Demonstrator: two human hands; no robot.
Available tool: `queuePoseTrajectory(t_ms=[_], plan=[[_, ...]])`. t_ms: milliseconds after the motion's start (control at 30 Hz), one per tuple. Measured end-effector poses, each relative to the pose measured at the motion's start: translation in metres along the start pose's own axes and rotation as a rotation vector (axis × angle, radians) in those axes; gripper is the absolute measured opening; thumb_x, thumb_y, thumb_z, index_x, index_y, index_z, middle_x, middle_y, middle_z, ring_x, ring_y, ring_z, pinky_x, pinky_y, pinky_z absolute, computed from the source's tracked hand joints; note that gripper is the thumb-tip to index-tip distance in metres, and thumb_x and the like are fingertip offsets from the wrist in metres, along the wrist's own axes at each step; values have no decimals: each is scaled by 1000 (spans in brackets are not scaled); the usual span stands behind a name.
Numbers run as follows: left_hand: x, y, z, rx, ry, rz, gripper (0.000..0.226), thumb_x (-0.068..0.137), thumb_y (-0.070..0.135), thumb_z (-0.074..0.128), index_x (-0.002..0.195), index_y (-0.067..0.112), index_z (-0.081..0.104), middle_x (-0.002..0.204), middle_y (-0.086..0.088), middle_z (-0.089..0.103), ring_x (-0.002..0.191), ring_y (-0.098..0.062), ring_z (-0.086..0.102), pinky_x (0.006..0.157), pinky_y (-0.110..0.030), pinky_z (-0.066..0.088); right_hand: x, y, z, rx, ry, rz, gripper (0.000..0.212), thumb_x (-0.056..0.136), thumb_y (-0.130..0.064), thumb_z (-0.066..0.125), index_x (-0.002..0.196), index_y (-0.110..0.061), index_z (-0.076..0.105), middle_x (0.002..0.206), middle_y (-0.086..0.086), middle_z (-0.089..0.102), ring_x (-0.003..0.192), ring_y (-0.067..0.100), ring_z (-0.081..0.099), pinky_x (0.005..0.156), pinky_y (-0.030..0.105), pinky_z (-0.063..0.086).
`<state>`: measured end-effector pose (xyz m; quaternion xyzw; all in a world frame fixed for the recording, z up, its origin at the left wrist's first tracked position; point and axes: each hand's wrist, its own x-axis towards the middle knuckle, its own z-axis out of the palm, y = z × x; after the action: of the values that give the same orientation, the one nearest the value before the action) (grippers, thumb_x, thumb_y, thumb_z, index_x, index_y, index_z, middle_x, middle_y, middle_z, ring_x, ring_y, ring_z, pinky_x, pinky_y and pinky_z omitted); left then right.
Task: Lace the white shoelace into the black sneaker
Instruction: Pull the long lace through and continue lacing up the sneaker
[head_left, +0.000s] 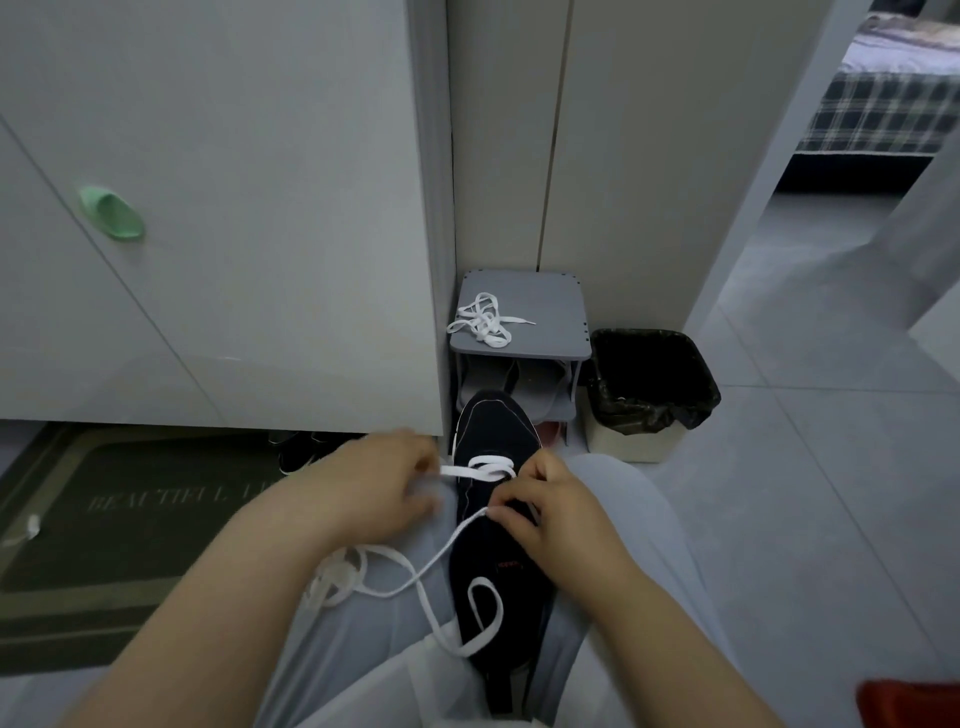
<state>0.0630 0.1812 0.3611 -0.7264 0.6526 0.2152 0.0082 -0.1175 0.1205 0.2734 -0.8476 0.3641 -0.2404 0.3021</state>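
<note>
Left hand (374, 488) and right hand (550, 514) each pinch the white shoelace (480, 467) over the black sneaker (493, 423). The doormat (104, 540) reads "BEAUTIFUL".

Blur smears my left hand (374, 483) where the white shoelace (447, 556) enters it, my right hand (545, 514) covers the middle eyelets of the black sneaker (493, 431), and the frame's corner cuts off a red thing (909, 701).

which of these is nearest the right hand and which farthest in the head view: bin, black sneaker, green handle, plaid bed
1. black sneaker, right under the right hand, which pinches the white shoelace
2. bin, ahead and to the right
3. green handle, on the cabinet door, far left
4. plaid bed, far off at top right
</note>
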Motion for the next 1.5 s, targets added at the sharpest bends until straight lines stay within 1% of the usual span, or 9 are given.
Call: queuePoseTrajectory(t_ms=[167, 400, 500, 633, 767, 867, 1033, 1167, 1500], plan=[[35, -5, 17, 64, 87, 21, 10, 89, 28, 54, 93, 21, 60, 90, 2, 62, 89, -19, 55, 75, -27, 41, -6, 0, -8, -13, -41, 3, 13, 83, -33, 67, 88, -22, 72, 81, -16, 43, 73, -2, 46, 64, 10, 35], [7, 8, -29, -994, -63, 110, 26, 94, 15, 45, 85, 4, 67, 58, 4, 54, 52, -3, 47, 54, -11, 41, 5, -52, -4, 663, -96, 76, 32, 87, -26, 62, 117, -35, 57, 110, -12, 63, 106, 0, 57, 94, 15, 44], [-3, 20, -36, -1264, -166, 111, 30, 83, 24, 47, 87, 1, 66, 61, 0, 57, 54, -7, 50, 54, -15, 46, 11, -73, -2, 1027, -149, 56, 36, 86, -18, 55, 119, -4, 49, 113, 23, 57, 103, 25, 58, 89, 16, 45], [-8, 21, -45, -1628, -36, 91, 24, 79, 17, 49, 83, 5, 69, 66, -3, 62, 58, -9, 60, 61, -21, 55, 6, -65, -17, 894, -209, 70, 21, 89, -25, 50, 104, -15, 62, 56, -8, 54, 62, 13, 53, 71, 21, 44], [-6, 15, -49, -1895, 47, 52, 23, 78, 14, 51, 73, 7, 72, 68, -4, 66, 64, -13, 66, 75, -31, 58, 2, -62, -25, 809, -174, 74, 17, 90, -27, 52, 100, -24, 65, 81, -20, 66, 83, -6, 58, 78, 7, 42], [-8, 26, -45, -1863, 52, 83, 24, 76, 14, 52, 72, 7, 74, 78, -7, 70, 75, -15, 69, 79, -31, 56, 7, -76, -17, 843, -198, 50, 31, 85, -32, 55, 115, -23, 59, 116, -11, 63, 113, -1, 54, 97, 17, 42], [-12, 25, -53, -1789, 169, 95, 18, 83, 14, 51, 82, 6, 67, 67, -2, 65, 62, -9, 64, 69, -24, 58, 10, -90, -22, 891, -167, 83, 20, 96, -8, 45, 87, -14, 61, 55, -17, 56, 56, -1, 51, 76, 24, 47], [-8, 4, -57, -1686, 327, -65, 24, 96, 14, 42, 83, 6, 61, 56, 3, 46, 44, -3, 39, 45, -14, 45, 11, -69, -45, 806, -23, 156, 25, 96, -14, 44, 78, -16, 61, 53, -17, 54, 52, 0, 48, 74, 27, 47], [7, -71, -31, -622, 552, -307, 31, 95, 27, 47, 78, 8, 64, 76, 2, 53, 72, -15, 48, 66, -27, 37, -13, -24, -80, 650, 100, 218, 24, 94, -16, 44, 78, -8, 59, 47, -15, 48, 50, 0, 40, 62, 21, 41]])
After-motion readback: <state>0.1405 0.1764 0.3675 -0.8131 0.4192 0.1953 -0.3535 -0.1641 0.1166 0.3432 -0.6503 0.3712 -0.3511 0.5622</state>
